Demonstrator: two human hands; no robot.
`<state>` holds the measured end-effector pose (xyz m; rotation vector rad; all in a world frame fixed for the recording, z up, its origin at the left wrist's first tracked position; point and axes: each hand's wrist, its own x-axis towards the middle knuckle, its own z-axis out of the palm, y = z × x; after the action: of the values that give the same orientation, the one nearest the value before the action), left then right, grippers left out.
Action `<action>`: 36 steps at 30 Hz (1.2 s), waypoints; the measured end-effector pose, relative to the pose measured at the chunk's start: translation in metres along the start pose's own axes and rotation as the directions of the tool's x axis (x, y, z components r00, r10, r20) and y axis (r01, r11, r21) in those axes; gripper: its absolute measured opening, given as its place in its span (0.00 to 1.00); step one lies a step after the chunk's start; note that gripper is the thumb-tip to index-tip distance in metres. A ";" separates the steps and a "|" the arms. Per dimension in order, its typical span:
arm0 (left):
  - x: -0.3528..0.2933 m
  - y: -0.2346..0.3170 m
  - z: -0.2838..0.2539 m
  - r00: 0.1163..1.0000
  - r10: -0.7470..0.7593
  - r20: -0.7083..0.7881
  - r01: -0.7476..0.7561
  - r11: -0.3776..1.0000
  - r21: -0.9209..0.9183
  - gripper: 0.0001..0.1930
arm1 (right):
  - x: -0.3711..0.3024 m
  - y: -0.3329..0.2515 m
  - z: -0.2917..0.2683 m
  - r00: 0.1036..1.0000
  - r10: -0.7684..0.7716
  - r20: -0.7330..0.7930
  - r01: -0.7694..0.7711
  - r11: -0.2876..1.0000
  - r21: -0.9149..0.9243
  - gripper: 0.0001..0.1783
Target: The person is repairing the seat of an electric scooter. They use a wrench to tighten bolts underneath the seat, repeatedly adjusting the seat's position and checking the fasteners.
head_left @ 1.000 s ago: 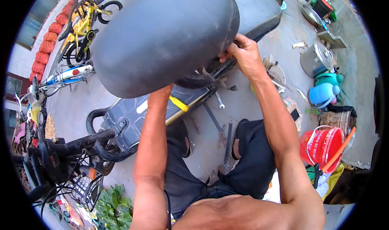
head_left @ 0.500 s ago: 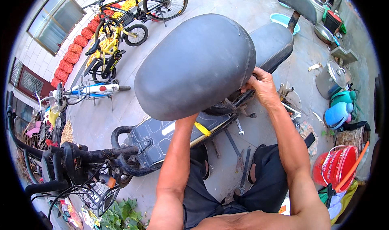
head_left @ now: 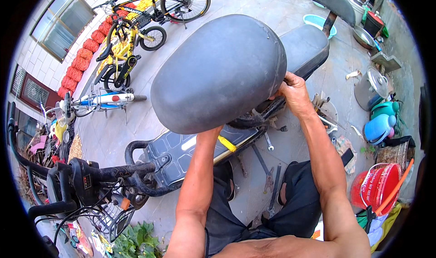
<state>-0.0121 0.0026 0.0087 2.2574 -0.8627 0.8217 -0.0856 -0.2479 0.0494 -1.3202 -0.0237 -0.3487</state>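
Note:
A large grey-black padded seat [head_left: 218, 71] of an electric bike is tilted up in front of me. My left forearm [head_left: 197, 176] reaches under its near edge, and the seat hides the left hand. My right hand [head_left: 295, 92] is at the seat's right edge, fingers bent and pressed together by the frame under it; what they hold is hidden. Below the seat lies the bike's dark footboard [head_left: 170, 156], with a yellow ribbed handle [head_left: 227, 144] on it. Behind is a second grey seat [head_left: 304, 49] with a backrest [head_left: 334, 6].
Handlebars [head_left: 77, 181] are at the left. On the ground near my feet lie a wrench [head_left: 269, 141] and long metal tools [head_left: 274, 190]. A red bucket [head_left: 374, 185], a blue jug [head_left: 379, 128] and a lidded pot [head_left: 370, 89] stand right. Parked bicycles [head_left: 122, 58] are far left.
The raised seat has shifted very slightly. Both arms stay in nearly the same place, with the right fingers still at the seat's edge.

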 end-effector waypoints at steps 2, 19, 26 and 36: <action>0.000 -0.001 0.001 1.000 -0.001 0.001 0.001 1.000 0.003 0.19 | 0.002 -0.002 0.000 1.000 0.002 0.011 -0.002 1.000 -0.008 0.10; 0.001 -0.002 0.000 1.000 -0.003 0.006 0.003 1.000 0.013 0.20 | -0.002 -0.003 0.008 1.000 0.012 0.022 -0.009 0.992 -0.126 0.10; 0.001 -0.001 0.003 1.000 0.001 0.010 -0.001 1.000 0.007 0.21 | -0.002 0.005 0.006 0.999 -0.016 0.047 0.024 0.985 -0.171 0.08; -0.001 -0.002 0.001 1.000 -0.001 0.009 0.001 1.000 0.012 0.21 | -0.006 0.017 0.016 1.000 0.009 0.023 -0.003 0.974 -0.228 0.07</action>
<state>-0.0112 0.0033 0.0069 2.2734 -0.8625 0.8189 -0.0835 -0.2277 0.0363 -1.5512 0.0003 -0.3378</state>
